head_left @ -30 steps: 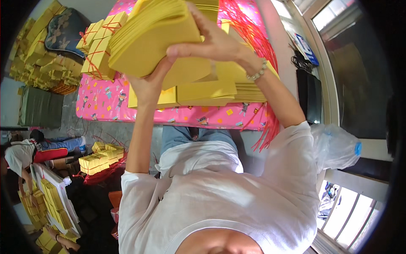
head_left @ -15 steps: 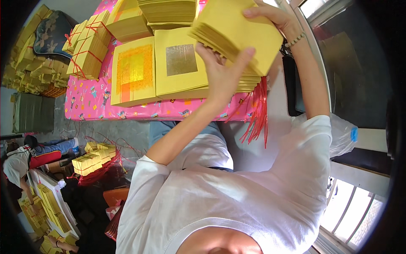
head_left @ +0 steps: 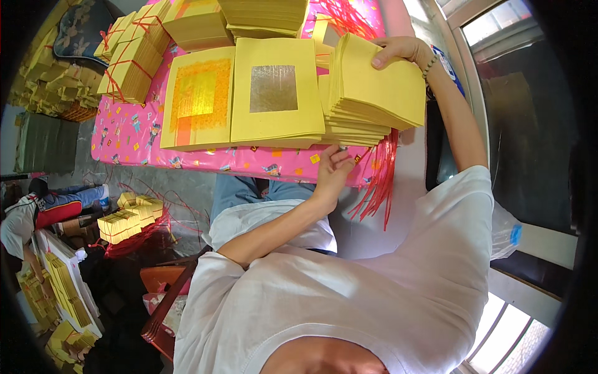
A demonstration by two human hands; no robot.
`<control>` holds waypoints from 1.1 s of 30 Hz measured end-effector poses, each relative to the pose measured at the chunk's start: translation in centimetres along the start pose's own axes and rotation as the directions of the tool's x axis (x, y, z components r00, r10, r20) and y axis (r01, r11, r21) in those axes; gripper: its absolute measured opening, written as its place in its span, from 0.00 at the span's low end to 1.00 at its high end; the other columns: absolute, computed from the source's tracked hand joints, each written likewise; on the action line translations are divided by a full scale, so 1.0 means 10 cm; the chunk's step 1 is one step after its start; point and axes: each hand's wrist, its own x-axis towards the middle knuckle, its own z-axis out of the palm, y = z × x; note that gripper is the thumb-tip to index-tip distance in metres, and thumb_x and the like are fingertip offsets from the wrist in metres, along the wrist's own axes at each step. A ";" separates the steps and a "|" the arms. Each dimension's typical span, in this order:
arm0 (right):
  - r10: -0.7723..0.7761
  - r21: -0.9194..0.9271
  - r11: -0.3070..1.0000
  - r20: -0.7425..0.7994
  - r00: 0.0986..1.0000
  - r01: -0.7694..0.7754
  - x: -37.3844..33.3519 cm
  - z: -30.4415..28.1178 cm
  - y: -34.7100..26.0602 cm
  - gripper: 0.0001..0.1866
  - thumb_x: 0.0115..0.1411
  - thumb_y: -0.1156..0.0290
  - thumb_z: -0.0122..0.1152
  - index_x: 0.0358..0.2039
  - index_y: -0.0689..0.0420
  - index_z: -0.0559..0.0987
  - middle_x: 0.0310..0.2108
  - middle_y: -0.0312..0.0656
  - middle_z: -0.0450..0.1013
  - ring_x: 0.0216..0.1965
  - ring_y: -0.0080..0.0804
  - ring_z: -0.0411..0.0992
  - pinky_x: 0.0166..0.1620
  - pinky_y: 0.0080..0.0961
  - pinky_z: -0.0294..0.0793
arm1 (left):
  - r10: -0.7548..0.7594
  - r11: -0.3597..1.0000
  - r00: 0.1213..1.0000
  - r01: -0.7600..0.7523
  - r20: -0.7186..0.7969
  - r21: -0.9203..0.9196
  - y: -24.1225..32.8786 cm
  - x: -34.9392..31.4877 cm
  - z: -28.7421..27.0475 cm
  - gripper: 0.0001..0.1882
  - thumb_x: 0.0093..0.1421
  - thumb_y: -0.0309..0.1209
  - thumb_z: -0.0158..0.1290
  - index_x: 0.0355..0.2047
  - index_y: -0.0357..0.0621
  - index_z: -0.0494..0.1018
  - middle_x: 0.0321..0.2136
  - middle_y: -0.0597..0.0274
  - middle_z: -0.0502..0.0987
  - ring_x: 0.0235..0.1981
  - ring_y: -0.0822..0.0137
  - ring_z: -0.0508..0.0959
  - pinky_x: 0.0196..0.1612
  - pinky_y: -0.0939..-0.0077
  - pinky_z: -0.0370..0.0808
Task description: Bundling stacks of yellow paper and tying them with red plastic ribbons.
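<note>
- At the far left edge of the frame, another person in a red and white top (head_left: 37,212) is seen low beside flat yellow paper packs (head_left: 65,290) on the floor.
- Small bundles of yellow paper tied with red string (head_left: 128,215) are seen on the floor at centre left, below the table edge.
- A table under a pink patterned cloth (head_left: 124,134) fills the upper left and upper centre; tied yellow bundles (head_left: 131,56) are stacked at its upper left corner.
- Two flat piles lie side by side on the cloth: one topped by a sheet with an orange-gold print (head_left: 198,96), and just right of it one topped by a sheet with a dull gold foil square (head_left: 277,90).
- The left hand (head_left: 333,171) is held at the near table edge at centre, its fingertips touching the underside of the thick stack of yellow paper sheets (head_left: 374,93); whether the fingers pinch anything cannot be told.
- The stack sits at upper right of centre, just beside the foil-square pile, its near edge fanned.
- The right hand (head_left: 398,50) is laid over the stack's far top corner, fingers curled down on it; a bead bracelet (head_left: 428,62) is worn at the wrist.
- Loose red strings (head_left: 377,184) hang over the table edge below the stack.
</note>
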 end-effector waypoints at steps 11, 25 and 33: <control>0.103 0.000 0.995 0.026 0.994 -0.103 0.32 0.10 0.17 0.37 0.43 0.66 0.72 0.54 0.60 0.67 0.44 0.43 0.73 0.41 0.27 0.74 0.43 0.25 0.75 | -0.275 0.897 0.958 0.225 -0.082 -0.381 -0.01 0.21 -0.11 0.07 0.58 0.27 0.52 0.35 0.45 0.67 0.36 0.62 0.72 0.42 0.64 0.74 0.48 0.68 0.71; 0.162 -0.039 0.986 0.069 0.984 -0.160 0.46 0.12 0.21 0.39 0.44 0.67 0.72 0.56 0.62 0.65 0.45 0.44 0.72 0.42 0.28 0.73 0.45 0.27 0.74 | -0.271 0.854 0.962 0.232 -0.018 -0.465 0.06 0.21 -0.12 0.07 0.58 0.31 0.55 0.35 0.49 0.70 0.38 0.68 0.72 0.45 0.68 0.72 0.52 0.65 0.69; 0.145 0.012 0.989 0.110 0.983 -0.147 0.53 0.06 0.35 0.36 0.46 0.64 0.70 0.55 0.59 0.67 0.44 0.42 0.73 0.41 0.26 0.74 0.43 0.24 0.75 | -0.259 0.838 0.966 0.226 0.001 -0.496 0.02 0.31 -0.10 0.11 0.56 0.31 0.57 0.39 0.53 0.70 0.40 0.71 0.74 0.43 0.71 0.72 0.50 0.67 0.68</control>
